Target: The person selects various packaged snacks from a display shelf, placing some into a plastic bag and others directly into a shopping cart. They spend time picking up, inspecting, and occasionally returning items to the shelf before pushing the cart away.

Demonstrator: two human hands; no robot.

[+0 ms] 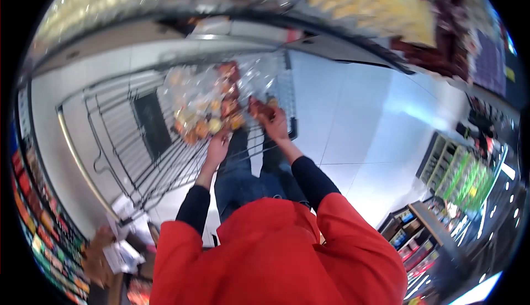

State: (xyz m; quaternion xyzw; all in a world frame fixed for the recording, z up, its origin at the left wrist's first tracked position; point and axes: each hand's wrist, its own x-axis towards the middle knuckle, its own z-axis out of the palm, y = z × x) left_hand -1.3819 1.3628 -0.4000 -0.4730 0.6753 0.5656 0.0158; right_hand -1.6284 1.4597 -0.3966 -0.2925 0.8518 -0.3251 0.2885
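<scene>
A wire shopping cart stands in front of me, with clear plastic bags inside it. My left hand is closed at the near edge of a clear bag of round yellow and orange-brown pieces. Its fingertips are partly hidden against the bag. My right hand is closed round a reddish-brown packet at the cart's right end. Between the hands lies a row of red-brown packets; blur hides what they hold. More clear wrapping lies beyond them.
A display shelf with rows of pale and yellow packaged goods runs across the far side. Shelves of colourful packs stand at left, with cardboard and papers near them. Green crates and a shelf unit are at right.
</scene>
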